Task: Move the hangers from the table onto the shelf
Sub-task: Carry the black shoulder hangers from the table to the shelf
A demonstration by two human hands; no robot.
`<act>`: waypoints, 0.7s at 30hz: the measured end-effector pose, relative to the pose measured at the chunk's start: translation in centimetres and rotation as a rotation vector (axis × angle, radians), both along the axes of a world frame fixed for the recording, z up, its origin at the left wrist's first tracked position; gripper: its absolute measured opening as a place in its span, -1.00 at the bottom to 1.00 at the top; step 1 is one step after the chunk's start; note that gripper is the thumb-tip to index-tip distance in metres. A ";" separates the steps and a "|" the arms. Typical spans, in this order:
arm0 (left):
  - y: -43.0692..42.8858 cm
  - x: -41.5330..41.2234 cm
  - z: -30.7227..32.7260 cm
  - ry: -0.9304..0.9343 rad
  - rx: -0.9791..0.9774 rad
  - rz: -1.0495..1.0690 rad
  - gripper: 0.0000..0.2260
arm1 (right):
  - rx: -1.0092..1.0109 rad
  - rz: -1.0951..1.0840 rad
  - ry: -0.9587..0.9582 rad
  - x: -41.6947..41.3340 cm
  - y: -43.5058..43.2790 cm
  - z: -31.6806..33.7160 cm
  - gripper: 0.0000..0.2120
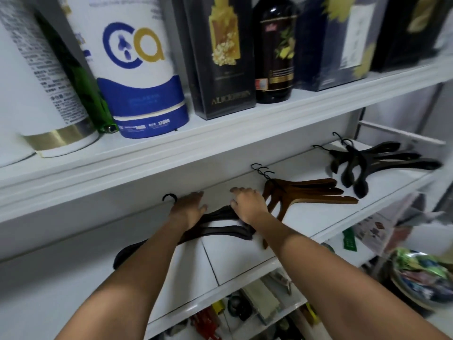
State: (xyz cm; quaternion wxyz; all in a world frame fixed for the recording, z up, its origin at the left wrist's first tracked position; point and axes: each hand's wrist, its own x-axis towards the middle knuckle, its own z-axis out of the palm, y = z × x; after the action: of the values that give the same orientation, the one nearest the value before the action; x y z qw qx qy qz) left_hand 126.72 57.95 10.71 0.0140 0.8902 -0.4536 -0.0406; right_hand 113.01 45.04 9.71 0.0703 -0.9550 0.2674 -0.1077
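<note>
Reaching far in over the middle shelf (232, 261), both bare arms stretch out side by side, and both hands sit palm down on a bunch of dark hangers (220, 225) that lies flat on the near left part of the board. The left hand (187, 208) lies by the black hook (170, 197) with fingers out straight and thumb spread, pressing and not gripping. The right hand (248, 204) rests on the bunch with bent fingers, and I cannot tell if it grips, while brown hangers (306, 192) lie just beside it and black hangers (367, 163) lie farther right.
</note>
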 end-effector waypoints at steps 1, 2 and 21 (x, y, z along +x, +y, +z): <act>-1.3 -1.0 1.0 -0.001 -0.014 -0.025 -0.49 | -0.013 -0.030 0.000 -1.1 -0.8 0.9 -0.58; -2.5 -1.9 1.9 -0.008 -0.024 -0.052 -0.49 | -0.021 -0.062 0.004 -2.3 -1.5 1.8 -0.57; -28.6 -45.1 15.0 -0.076 -0.250 -0.842 -0.58 | -0.158 -0.967 -0.120 -48.7 -14.4 15.6 -0.61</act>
State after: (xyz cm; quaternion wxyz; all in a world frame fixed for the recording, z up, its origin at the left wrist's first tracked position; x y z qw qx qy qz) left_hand 81.61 29.31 25.66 0.0870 0.6199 -0.7785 0.0450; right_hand 64.30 30.61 25.33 -0.0450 -0.7160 0.6665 -0.2028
